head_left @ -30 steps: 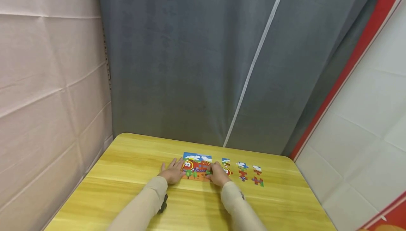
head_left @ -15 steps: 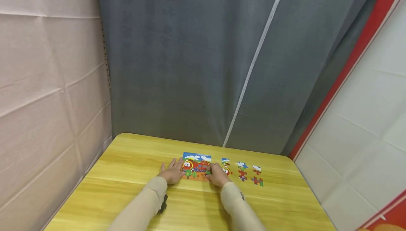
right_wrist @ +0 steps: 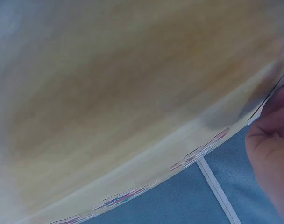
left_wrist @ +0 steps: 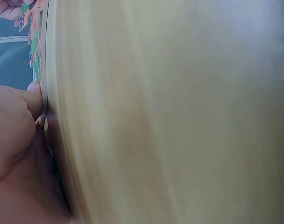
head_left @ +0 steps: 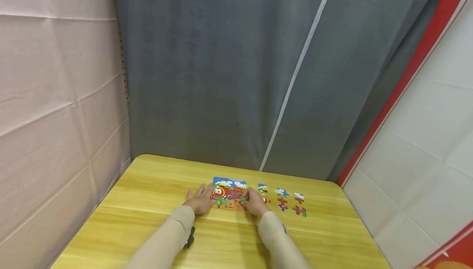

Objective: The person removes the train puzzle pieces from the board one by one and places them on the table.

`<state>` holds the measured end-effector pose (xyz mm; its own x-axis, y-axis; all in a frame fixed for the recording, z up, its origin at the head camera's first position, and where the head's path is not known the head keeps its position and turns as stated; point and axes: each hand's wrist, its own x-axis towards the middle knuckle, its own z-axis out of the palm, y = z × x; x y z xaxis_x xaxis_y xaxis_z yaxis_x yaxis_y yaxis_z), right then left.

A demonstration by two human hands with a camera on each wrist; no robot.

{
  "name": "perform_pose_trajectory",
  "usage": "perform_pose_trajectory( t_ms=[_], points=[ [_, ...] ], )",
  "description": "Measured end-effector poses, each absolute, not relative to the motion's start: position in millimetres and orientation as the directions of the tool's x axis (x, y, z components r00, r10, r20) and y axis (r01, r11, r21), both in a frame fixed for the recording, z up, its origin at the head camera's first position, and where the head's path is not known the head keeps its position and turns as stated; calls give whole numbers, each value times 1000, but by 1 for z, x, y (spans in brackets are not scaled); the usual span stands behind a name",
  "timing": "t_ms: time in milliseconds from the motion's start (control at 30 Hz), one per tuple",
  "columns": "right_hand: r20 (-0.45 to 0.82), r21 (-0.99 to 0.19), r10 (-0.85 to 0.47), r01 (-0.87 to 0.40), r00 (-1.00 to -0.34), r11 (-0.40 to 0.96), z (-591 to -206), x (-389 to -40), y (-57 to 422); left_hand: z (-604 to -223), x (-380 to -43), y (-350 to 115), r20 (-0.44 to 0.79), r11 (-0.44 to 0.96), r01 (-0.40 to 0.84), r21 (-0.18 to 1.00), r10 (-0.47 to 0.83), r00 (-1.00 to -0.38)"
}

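A colourful jigsaw puzzle (head_left: 226,195) with a red cartoon train, blue sky and green trees lies flat on the table. My left hand (head_left: 200,201) rests beside its left edge with fingers spread, the thumb touching the lower left corner. At the puzzle's right side my right hand (head_left: 255,203) pinches a small puzzle piece with green on it (head_left: 242,198) between thumb and fingertips. That piece is partly hidden by the fingers. In the left wrist view, the left thumb (left_wrist: 34,100) lies along the puzzle edge. Curled right fingers (right_wrist: 270,126) show in the right wrist view.
Several loose puzzle pieces stand in rows right of the right hand, among them a cloud piece (head_left: 281,192) and a red piece (head_left: 300,211). The yellow wood-grain table (head_left: 155,203) ends at a grey curtain (head_left: 221,76). A black object (head_left: 190,238) sits by the left wrist.
My right fingertips have shifted and risen slightly at the puzzle's right side, uncovering more of its lower right. My left hand stays in place.
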<state>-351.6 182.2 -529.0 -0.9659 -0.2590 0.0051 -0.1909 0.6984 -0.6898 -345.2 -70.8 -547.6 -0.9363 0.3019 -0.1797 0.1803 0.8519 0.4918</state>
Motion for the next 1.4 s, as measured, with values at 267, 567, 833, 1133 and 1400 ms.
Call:
perform_pose_trajectory(
  t_ms=[267,567,833,1133,1400],
  points=[
    [-30,-762,-230,-127,-973,635,-529,-352,183,-550,-346,-71,-174,858,188,478,302,-937],
    [-14,-806,-128,-64,-992,588,-526,-350,186,-551,-347,-72,-178,860,187,474,301,-937],
    [-64,-866,-93,9,-994,501,-525,-350,189,-549,-345,-72,-170,848,187,496,306,-937],
    [-116,-878,-14,96,-993,469,-523,-352,193,-551,-348,-72,-171,851,189,490,306,-937],
    [-155,-891,26,151,-988,428,-517,-353,199,-550,-347,-72,-174,851,187,491,306,-936]
  ],
)
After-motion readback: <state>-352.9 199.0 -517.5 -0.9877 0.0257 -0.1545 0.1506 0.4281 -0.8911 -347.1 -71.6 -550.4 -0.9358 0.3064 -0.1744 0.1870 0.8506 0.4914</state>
